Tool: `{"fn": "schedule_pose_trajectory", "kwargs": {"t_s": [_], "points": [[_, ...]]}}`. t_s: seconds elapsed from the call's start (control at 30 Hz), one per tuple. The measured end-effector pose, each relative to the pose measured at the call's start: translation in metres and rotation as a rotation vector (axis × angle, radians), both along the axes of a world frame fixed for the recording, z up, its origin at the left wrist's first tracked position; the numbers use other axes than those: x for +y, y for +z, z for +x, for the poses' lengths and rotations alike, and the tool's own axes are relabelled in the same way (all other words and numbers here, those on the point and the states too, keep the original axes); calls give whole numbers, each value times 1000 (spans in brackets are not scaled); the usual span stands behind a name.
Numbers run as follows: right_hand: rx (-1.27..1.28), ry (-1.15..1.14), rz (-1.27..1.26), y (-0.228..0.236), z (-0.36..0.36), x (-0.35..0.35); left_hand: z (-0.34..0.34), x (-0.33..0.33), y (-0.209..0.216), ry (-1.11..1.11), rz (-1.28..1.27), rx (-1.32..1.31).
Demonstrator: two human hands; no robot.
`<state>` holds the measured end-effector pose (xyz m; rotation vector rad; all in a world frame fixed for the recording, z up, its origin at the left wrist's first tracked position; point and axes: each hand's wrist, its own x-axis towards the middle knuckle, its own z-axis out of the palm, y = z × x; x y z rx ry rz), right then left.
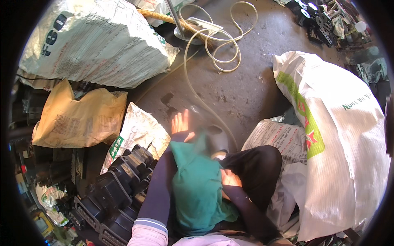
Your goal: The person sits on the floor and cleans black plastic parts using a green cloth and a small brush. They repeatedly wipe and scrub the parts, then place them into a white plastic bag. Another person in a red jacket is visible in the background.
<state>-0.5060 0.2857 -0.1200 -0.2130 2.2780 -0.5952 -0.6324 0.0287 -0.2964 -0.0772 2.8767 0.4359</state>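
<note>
Sack, one, large and white (pixel 98 45), lies beyond and left of the left hand (pixel 180 123), with one brown paper bag (pixel 80 119) nearer. Black plastic parts (pixel 123 180), too overlapped to count, sit left of that forearm; one small white sack (pixel 143 127) lies between them and the hand. The left hand's fingers stretch away, nearly straight; blur hides whether it has hold of anything. One green cloth (pixel 201 188) drapes between the two forearms, its far corner just beside the left hand. Beyond are one broom (pixel 164 16) and one looped clear hose (pixel 230 53). The right hand (pixel 230 178) touches the cloth's right edge; I cannot tell how tightly its fingers close. One bent knee (pixel 264 164) crowds it, then one printed sack (pixel 277 137) and one tall white sack (pixel 340 135). Open floor (pixel 246 90) lies ahead of both hands, crossed by the hose.
</note>
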Motion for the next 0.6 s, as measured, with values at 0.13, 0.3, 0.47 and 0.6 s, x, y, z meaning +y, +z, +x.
{"fn": "schedule_pose_trajectory", "kwargs": {"t_s": [0.13,0.3,0.47,0.6], "points": [[222,-73,-145,-10,-4,1,-11,-14,62,74,94,159],[279,-474,-463,15,-29,-7,-29,-29,196,311,182,457],[107,-642,-804,84,-64,-34,21,-5,313,387,313,645],[-16,-515,-1051,121,-67,-52,74,28,361,303,306,645]]}}
